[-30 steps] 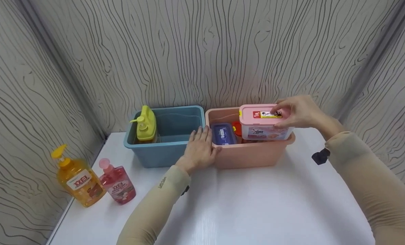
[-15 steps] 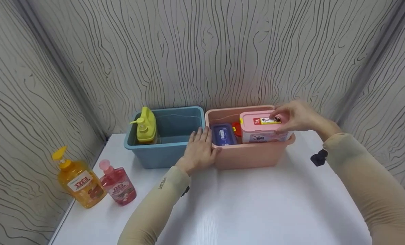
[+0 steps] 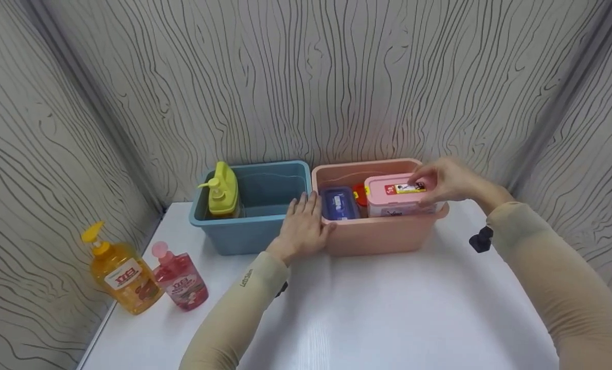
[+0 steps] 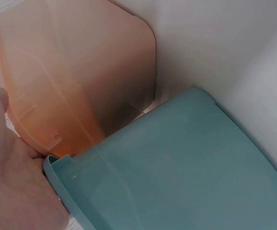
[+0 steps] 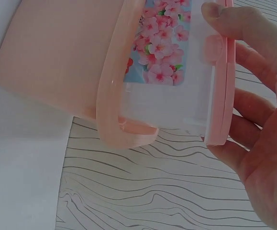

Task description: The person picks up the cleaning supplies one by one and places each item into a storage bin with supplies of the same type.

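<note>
My right hand (image 3: 451,180) pinches a pink-lidded tub (image 3: 392,198) partly inside the peach bin (image 3: 380,237); my left hand (image 3: 302,227), fingers straight, touches the bin's left side.

Here's the left hand (image 3: 302,226), just below centre at six o'clock in the head view, back upward, straight fingers (image 3: 302,204) aimed between twelve and one! Its thumb (image 3: 327,229) sticks out towards two. The left forearm (image 3: 239,313), sleeved in beige, slants up from seven. Over to three o'clock, and it's a pinch from the right hand (image 3: 450,180): bent fingers (image 3: 425,169) towards nine, opposing thumb (image 3: 434,196) pointing to eight! The right forearm (image 3: 558,277), also sleeved, stretches away to four. The right wrist camera has that thumb at one, nail showing, the palm (image 5: 274,160) around four.
</note>
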`<state>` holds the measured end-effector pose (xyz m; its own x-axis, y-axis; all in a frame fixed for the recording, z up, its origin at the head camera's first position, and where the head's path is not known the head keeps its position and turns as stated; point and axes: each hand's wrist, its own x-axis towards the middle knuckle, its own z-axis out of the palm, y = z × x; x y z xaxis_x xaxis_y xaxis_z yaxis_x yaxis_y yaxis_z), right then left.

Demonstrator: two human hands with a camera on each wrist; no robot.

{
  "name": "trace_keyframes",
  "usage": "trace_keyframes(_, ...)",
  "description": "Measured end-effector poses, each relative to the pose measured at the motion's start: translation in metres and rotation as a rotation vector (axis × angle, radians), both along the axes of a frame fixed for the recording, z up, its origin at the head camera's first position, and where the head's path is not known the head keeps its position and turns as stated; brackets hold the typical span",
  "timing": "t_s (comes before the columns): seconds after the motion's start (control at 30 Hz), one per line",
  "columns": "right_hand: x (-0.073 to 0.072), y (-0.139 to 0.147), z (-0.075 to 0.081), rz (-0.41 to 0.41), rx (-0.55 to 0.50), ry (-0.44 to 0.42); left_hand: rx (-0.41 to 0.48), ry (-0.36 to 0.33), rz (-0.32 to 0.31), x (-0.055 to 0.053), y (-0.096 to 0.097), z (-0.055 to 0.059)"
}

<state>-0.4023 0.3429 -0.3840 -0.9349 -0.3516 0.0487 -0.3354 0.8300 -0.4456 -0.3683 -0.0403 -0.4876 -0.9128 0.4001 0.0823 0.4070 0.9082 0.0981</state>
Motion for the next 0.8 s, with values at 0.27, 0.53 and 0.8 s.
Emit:
trace_keyframes(0.27,-0.003,0.000,-0.006,0.035,-0.007,0.025,-0.001,0.000,0.008,0.001,0.000,0.001)
trace_keyframes(0.53,-0.005,0.000,-0.013,0.019,-0.041,0.011,-0.001,-0.001,0.012,0.001,0.001,0.001)
trace_keyframes(0.8,-0.006,-0.003,-0.018,0.019,-0.043,-0.021,-0.008,0.003,0.009,0.001,0.001,0.001)
